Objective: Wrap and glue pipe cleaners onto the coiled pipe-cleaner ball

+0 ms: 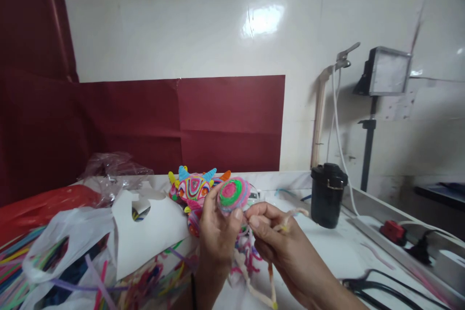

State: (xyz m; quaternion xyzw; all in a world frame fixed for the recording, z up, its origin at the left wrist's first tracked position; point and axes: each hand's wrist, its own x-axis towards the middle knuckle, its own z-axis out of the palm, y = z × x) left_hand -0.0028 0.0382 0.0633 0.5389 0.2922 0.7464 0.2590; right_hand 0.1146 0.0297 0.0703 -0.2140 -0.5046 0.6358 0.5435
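Note:
My left hand [218,232] is closed round a round coil [231,193] of fuzzy pipe cleaner, pink in the middle, then green, with pink and lilac outside. The fingertips of my right hand [271,230] pinch at the coil's lower right edge, where a pale pipe cleaner strand [250,281] seems to run; the exact hold is too small to make out. That cream strand, with yellow bits, loops beneath my hands. Behind the coil sits a colourful pipe cleaner creature [194,189] with blue horns and orange eyes, partly hidden by my left hand.
Loose pipe cleaners [22,256], a white plastic bag [72,237] and a white card [148,227] lie on the left. To the right stand a black lidded container [329,196], a power strip [403,256] with plugs, black-handled scissors or pliers [374,290], and a lamp [388,71].

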